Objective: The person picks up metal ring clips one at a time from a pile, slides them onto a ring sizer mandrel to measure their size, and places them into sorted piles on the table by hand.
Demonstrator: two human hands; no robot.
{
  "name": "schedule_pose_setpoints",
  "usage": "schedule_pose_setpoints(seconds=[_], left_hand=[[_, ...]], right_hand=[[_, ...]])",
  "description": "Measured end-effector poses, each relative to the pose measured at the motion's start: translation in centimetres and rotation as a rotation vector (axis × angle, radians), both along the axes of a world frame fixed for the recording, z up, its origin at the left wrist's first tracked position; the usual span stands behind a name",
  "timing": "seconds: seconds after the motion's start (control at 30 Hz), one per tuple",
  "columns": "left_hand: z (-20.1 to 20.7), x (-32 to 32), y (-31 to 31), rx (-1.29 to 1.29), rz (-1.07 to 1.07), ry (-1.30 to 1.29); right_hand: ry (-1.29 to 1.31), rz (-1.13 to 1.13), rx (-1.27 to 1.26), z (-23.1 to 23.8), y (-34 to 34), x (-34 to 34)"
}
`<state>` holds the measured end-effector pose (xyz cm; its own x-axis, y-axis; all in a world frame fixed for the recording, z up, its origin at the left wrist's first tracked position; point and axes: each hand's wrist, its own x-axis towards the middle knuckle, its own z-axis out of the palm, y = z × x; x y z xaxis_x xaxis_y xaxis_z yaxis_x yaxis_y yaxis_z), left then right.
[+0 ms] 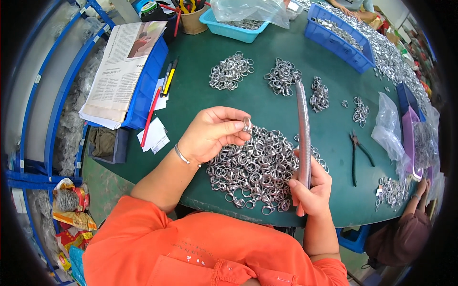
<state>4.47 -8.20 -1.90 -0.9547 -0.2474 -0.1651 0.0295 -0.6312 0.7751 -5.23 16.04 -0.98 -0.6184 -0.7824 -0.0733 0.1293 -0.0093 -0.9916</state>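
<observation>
Between thumb and fingertips, my left hand (217, 131) pinches a silver ring (247, 125) above the near pile. My right hand (312, 188) is wrapped round the lower part of a long tapered metal ring mandrel (304, 133), which stands nearly upright in the picture. Its narrow tip reaches the edge of a small ring pile (282, 76). Below and between both hands spreads a large heap of silver rings (257, 169) on the green table (191, 95). Farther back lie more ring piles, one at the left (231, 71) and a smaller one (319, 94) right of the mandrel.
Pliers (355, 157) and a loose ring pile (391, 193) lie at right. A blue bin (341, 45) and a light-blue tray (234, 31) stand at the back. Newspaper (119, 71) covers a blue box at left, beside pens (167, 78). Another person (403, 233) sits at lower right.
</observation>
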Motion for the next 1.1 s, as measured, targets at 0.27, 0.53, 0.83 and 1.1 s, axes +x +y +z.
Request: schedule_pose_setpoints(seconds=[0.27, 0.53, 0.83, 1.1], left_hand=[[0.1, -0.5, -0.3, 0.195, -0.034, 0.163], [-0.9, -0.2, -0.2, 0.129, -0.083, 0.245], [0.4, -0.2, 0.3, 0.177, 0.059, 0.257], [-0.6, -0.5, 0.2, 0.028, 0.0, 0.351]], right_hand=[[0.158, 0.096, 0.047, -0.1, 0.6, 0.4], [0.249, 0.16, 0.063, -0.1, 0.5, 0.2], [0.362, 0.259, 0.184, 0.8, 0.3, 0.4], [0.42, 0.275, 0.169, 1.2, 0.2, 0.3]])
